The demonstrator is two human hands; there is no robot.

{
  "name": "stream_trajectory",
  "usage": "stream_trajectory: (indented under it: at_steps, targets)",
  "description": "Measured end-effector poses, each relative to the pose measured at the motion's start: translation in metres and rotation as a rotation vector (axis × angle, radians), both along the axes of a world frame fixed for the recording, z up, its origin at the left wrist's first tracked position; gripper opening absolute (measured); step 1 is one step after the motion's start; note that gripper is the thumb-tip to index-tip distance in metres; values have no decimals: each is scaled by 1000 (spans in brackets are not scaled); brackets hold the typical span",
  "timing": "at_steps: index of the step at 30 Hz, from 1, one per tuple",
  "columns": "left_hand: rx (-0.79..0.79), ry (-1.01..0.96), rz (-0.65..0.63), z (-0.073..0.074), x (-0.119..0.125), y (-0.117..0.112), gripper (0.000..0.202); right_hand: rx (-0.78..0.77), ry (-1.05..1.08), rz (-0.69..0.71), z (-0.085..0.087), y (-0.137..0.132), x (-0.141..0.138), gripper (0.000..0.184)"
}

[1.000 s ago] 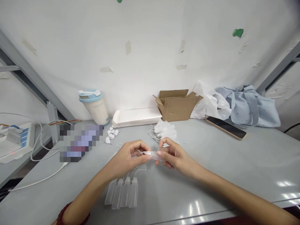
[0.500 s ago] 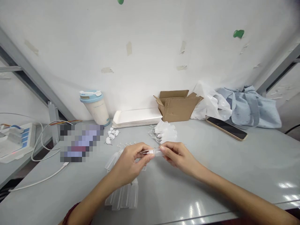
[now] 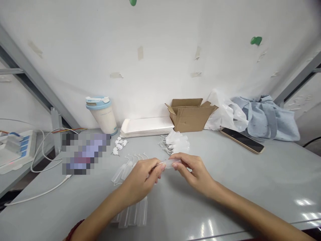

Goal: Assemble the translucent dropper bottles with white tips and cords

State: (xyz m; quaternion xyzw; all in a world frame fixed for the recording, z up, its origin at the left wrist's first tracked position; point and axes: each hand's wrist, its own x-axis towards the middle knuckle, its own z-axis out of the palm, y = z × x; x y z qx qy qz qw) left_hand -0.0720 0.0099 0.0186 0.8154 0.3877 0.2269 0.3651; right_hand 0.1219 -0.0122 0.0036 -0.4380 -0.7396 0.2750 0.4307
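Note:
A small translucent plastic bottle [image 3: 169, 163] is held level between my two hands above the table. My left hand [image 3: 143, 177] pinches its left end, where the fingers hide the white cap. The fingers and thumb of my right hand [image 3: 195, 170] close on the bottle's right end. Beneath and beside my left arm lie several similar clear bottles [image 3: 118, 172], some with thin curved cords, and a row of more bottles [image 3: 134, 214] nearer me. Beyond my hands is a pile of white translucent bottles [image 3: 180, 142] with cords. Small white caps [image 3: 119, 144] lie to its left.
Along the wall stand a blue-lidded cup [image 3: 104, 117], a stack of white envelopes [image 3: 147, 126], an open cardboard box [image 3: 192, 118], a plastic bag [image 3: 220, 110] and a blue cloth bag [image 3: 273, 117]. A phone [image 3: 242, 140] lies at right; a charging cable [image 3: 40, 197] crosses the left.
My left fingers have closed further over the bottle's cap end, covering the white cap that showed before. The bottle stays between both hands. The view has shifted slightly.

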Motion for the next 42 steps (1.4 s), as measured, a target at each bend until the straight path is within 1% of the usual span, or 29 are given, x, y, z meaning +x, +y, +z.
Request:
stream_trajectory:
  at_steps: [3,6,8,9,10,12,14,16,17,18,19,20,21,22,23,26,27,29,31,32,33,34,35,36,38,39,40,41,42]
  targets:
    - [271,59,-39,-6,2,-3,31,-153,32,64,5,2,3,30]
    - [560,148,-87,-13,2,-4,23,-311,85,91,10,3,5,40]
    - [662,193,-94,-16,2,-4,21,-356,96,92,11,3,4,43]
    - [671,199,-91,-17,1,-4,20,-356,88,85,11,3,4,43]
    - [651,190,-84,-17,1,-3,19,-340,72,73,10,3,4,42]
    - [549,141,-53,-15,0,-2,15,-251,12,40,7,3,4,36]
    - [410,76,-3,-10,0,0,13,-74,-74,35,3,4,5,29]
    - [261,32,30,-3,1,0,15,130,-182,72,-2,5,6,26]
    - [176,15,28,0,1,0,18,206,-229,98,-4,5,6,27]
    - [84,-5,19,2,1,-1,21,250,-259,122,-5,4,6,27]
    - [-3,-29,6,3,1,-1,24,258,-266,142,-5,4,6,27]
    - [-68,-56,-6,4,1,-2,26,235,-252,151,-4,3,5,27]
    - [-94,-80,-13,3,1,-2,28,194,-219,158,-2,2,5,26]
    - [-76,-96,-15,1,0,-3,29,139,-177,168,0,1,4,25]
    - [-15,-100,-14,-1,0,-3,29,78,-133,180,2,0,3,24]
    - [270,-39,-36,-8,-2,-2,26,-167,3,219,3,1,1,26]
    - [349,-12,-48,-10,-2,-2,25,-277,68,234,2,3,1,28]
    - [456,24,-57,-11,-2,0,24,-530,232,267,-2,6,0,34]
    - [500,26,-40,-10,-2,2,21,-731,382,305,-6,9,-1,39]
    - [504,16,-13,-9,-2,3,19,-780,432,308,-7,10,-1,40]
    - [499,-3,31,-8,-3,5,16,-786,463,293,-7,10,-1,39]
    - [482,-25,94,-7,-5,8,15,-753,475,261,-6,11,0,37]
    - [455,-46,177,-6,-7,11,16,-687,470,212,-5,11,2,35]
    - [423,-63,274,-5,-11,16,19,-598,440,145,-3,12,5,32]
    - [372,-42,470,-3,-21,26,23,-360,301,-31,0,17,13,29]
    - [370,11,555,-1,-27,32,25,-225,199,-131,1,22,18,29]
    - [401,96,633,0,-34,39,26,-88,95,-234,2,27,23,28]
    - [446,218,704,2,-41,45,26,31,14,-301,2,34,28,28]
    - [468,356,758,4,-49,50,27,107,-51,-343,2,42,33,27]
